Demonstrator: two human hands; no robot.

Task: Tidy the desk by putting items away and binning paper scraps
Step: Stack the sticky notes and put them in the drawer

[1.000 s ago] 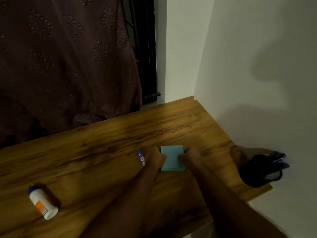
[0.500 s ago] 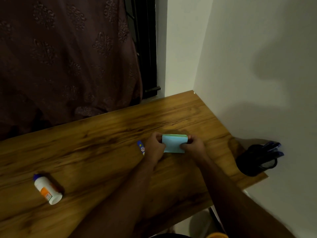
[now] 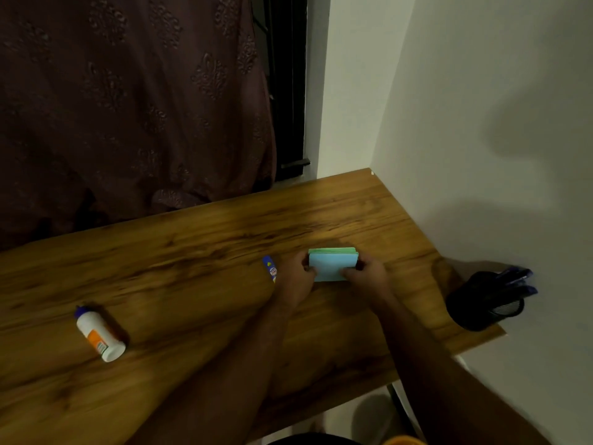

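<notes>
Both hands pinch sticky-note pad [image 3: 332, 266], blue top, green edge, mid surface [image 3: 192, 268]: left hand [image 3: 296, 277] on left side, right hand [image 3: 365, 274] on right. Glue stick [image 3: 269, 269] just left of left hand. White bottle [image 3: 99, 334] lying far left. Black mesh pen holder [image 3: 481, 301] w/ pens at right edge by wall.

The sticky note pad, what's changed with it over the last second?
The sticky note pad lay flat on the desk; now left hand and right hand hold it tilted up by its sides. Glue bottle and pen holder haven't moved.
</notes>
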